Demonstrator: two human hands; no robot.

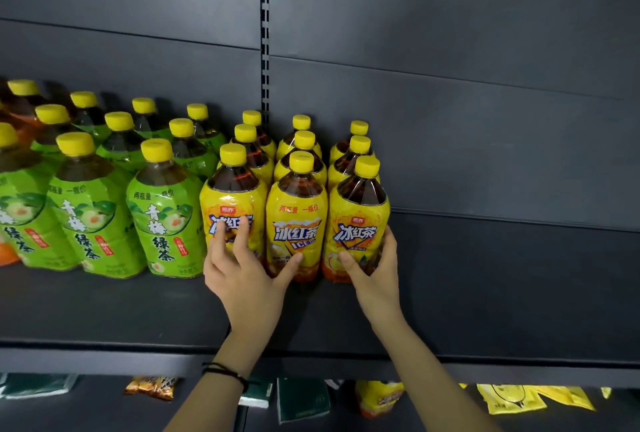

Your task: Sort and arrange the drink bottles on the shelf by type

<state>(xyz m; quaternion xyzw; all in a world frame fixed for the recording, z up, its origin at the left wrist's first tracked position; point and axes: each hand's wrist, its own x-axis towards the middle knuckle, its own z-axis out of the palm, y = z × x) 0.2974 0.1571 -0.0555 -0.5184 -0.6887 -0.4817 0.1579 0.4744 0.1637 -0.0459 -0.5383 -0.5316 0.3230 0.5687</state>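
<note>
Shelf (104,310): dark metal deck running from 9 to 3 o'clock; it bears all the stock listed here.
Green plum tea bottles (162,220): yellow caps, green labels, upright in rows at 9 o'clock, just beside the iced tea.
Iced tea bottles (298,141): yellow labels, three files of three at centre, packed close; judged to be already grouped by type.
Left hand (242,276): at 6 o'clock of the block; fingers straight and spread on the front-left bottle (235,203), thumb pressing the front-middle bottle (298,224); it grips nothing.
Right hand (374,272): at 5 o'clock; thumb low on the label, fingers curled round the far side of the front-right bottle (356,220).
Risk, toppling: an uneven push low on tall bottles could tip a front one back into its file.
Risk, mixing: a push towards 9 o'clock could crowd the green row.
</note>
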